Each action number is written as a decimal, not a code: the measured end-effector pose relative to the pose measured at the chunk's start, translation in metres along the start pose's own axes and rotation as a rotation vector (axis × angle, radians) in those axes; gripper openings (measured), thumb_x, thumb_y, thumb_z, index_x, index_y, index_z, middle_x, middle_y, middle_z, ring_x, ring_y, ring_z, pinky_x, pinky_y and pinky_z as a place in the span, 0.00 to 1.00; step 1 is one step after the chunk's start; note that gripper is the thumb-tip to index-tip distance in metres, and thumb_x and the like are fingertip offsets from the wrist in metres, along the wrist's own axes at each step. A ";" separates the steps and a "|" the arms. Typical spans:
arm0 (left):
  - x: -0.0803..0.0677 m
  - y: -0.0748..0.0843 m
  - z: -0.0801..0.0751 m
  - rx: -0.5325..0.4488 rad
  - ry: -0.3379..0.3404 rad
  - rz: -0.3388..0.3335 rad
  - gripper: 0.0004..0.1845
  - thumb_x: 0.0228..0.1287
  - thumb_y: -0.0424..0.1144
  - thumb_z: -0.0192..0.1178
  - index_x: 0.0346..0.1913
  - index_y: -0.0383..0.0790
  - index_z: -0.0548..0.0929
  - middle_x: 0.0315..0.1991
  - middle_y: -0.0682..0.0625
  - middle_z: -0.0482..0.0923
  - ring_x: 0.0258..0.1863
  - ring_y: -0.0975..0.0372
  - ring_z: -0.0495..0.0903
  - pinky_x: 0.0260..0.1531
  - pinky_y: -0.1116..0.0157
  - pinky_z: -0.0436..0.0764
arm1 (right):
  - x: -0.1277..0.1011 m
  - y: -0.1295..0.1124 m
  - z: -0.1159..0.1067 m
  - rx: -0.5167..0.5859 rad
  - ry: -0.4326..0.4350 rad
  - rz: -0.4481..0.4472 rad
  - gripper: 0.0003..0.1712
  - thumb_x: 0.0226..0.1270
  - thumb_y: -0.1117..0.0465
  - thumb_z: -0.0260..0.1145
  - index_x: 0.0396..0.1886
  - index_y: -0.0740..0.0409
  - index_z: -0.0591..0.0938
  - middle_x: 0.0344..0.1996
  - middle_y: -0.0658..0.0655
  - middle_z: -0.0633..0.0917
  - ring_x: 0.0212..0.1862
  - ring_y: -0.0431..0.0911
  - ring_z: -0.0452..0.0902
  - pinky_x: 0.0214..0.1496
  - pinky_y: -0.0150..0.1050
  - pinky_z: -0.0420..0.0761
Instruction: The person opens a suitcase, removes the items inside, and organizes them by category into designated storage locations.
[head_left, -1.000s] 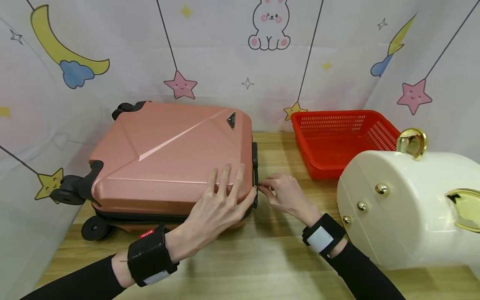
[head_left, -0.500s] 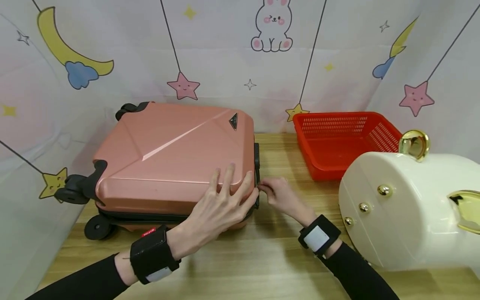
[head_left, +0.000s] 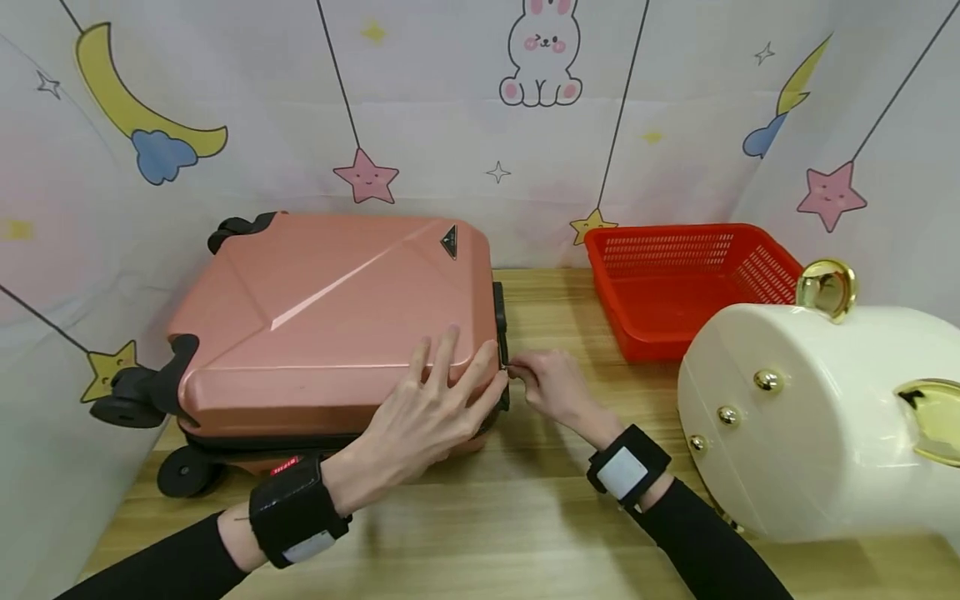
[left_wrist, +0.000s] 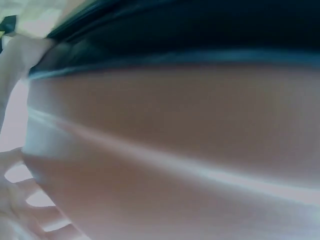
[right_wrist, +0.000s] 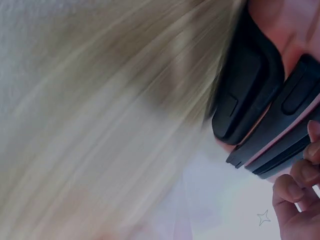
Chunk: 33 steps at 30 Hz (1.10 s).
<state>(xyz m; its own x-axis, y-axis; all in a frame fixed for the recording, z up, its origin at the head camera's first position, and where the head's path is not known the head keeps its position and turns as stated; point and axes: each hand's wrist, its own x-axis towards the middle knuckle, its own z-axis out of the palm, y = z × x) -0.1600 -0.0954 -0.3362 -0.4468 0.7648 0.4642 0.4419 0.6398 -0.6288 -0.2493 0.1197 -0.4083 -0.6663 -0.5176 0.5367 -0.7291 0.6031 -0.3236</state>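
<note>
A pink hard-shell suitcase (head_left: 345, 308) lies flat on the wooden table, its black wheels to the left. My left hand (head_left: 420, 425) rests on the suitcase's near right corner with the fingers spread over the shell and the thumb by the right edge. At that edge, my right hand (head_left: 555, 387) pinches a small zipper pull, mostly hidden by the fingertips. The right wrist view shows curled fingers (right_wrist: 295, 187) beside the black side handle (right_wrist: 247, 75) and zipper band. In the left wrist view, the pink shell (left_wrist: 175, 120) fills most of the picture, with the hand along its left side.
Behind my right hand stands a red plastic basket (head_left: 615, 333) with slotted walls. A large cream-white case (head_left: 825, 417) with gold fittings lies at the right, close to my right forearm. A printed cloth backdrop (head_left: 450, 108) hangs behind the table (head_left: 465, 533).
The suitcase has shifted slightly left and toward me over the last half second. Both hands have moved left with it, keeping their places at its right corner.
</note>
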 end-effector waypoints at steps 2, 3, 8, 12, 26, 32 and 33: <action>-0.004 -0.003 0.003 -0.038 0.027 -0.007 0.38 0.51 0.52 0.74 0.68 0.56 0.76 0.69 0.45 0.73 0.63 0.42 0.76 0.56 0.48 0.81 | -0.003 0.001 -0.003 0.054 -0.028 0.004 0.09 0.65 0.72 0.65 0.29 0.58 0.87 0.24 0.54 0.88 0.25 0.41 0.81 0.30 0.36 0.79; -0.006 -0.005 0.004 -0.058 0.039 -0.012 0.39 0.52 0.51 0.73 0.70 0.56 0.74 0.71 0.45 0.72 0.65 0.43 0.75 0.58 0.49 0.80 | -0.005 0.001 -0.005 0.070 -0.041 0.002 0.09 0.65 0.73 0.65 0.28 0.59 0.87 0.24 0.54 0.88 0.25 0.40 0.79 0.30 0.34 0.78; -0.018 -0.013 0.010 -0.184 0.068 -0.048 0.48 0.46 0.59 0.76 0.73 0.54 0.71 0.74 0.41 0.68 0.69 0.47 0.72 0.68 0.51 0.73 | -0.010 -0.001 -0.008 0.072 -0.056 -0.035 0.10 0.64 0.74 0.64 0.26 0.59 0.85 0.22 0.52 0.86 0.23 0.37 0.74 0.28 0.31 0.74; -0.025 -0.020 0.010 -0.259 0.042 -0.093 0.63 0.28 0.75 0.76 0.73 0.53 0.69 0.73 0.40 0.67 0.70 0.45 0.69 0.68 0.47 0.70 | -0.014 -0.003 -0.012 0.076 -0.052 -0.052 0.12 0.63 0.74 0.65 0.23 0.57 0.82 0.18 0.49 0.80 0.22 0.35 0.70 0.27 0.28 0.70; -0.039 -0.048 0.007 -0.378 0.185 -0.235 0.34 0.74 0.66 0.41 0.60 0.44 0.84 0.60 0.44 0.82 0.59 0.47 0.79 0.62 0.44 0.75 | -0.030 0.003 -0.038 0.235 -0.289 0.011 0.09 0.70 0.69 0.64 0.29 0.58 0.86 0.23 0.53 0.86 0.22 0.29 0.63 0.26 0.26 0.69; -0.089 -0.083 -0.001 -0.264 0.383 -0.692 0.31 0.75 0.59 0.44 0.46 0.37 0.88 0.47 0.37 0.87 0.50 0.39 0.81 0.56 0.36 0.73 | -0.027 0.003 -0.038 0.272 -0.332 0.054 0.07 0.70 0.68 0.63 0.34 0.58 0.87 0.23 0.50 0.83 0.22 0.30 0.66 0.25 0.27 0.70; -0.101 -0.089 -0.004 -0.260 0.398 -0.803 0.31 0.74 0.59 0.46 0.45 0.36 0.88 0.47 0.36 0.87 0.50 0.38 0.80 0.56 0.36 0.72 | -0.027 0.003 -0.037 0.280 -0.329 0.055 0.07 0.70 0.68 0.63 0.35 0.58 0.87 0.23 0.49 0.83 0.22 0.29 0.67 0.25 0.27 0.71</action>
<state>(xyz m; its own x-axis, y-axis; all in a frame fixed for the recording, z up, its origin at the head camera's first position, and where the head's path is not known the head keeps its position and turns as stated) -0.1516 -0.2296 -0.3247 -0.4159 0.0247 0.9091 0.2974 0.9484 0.1103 -0.2271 0.1579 -0.3949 -0.6865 -0.6828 0.2502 -0.6751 0.4707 -0.5681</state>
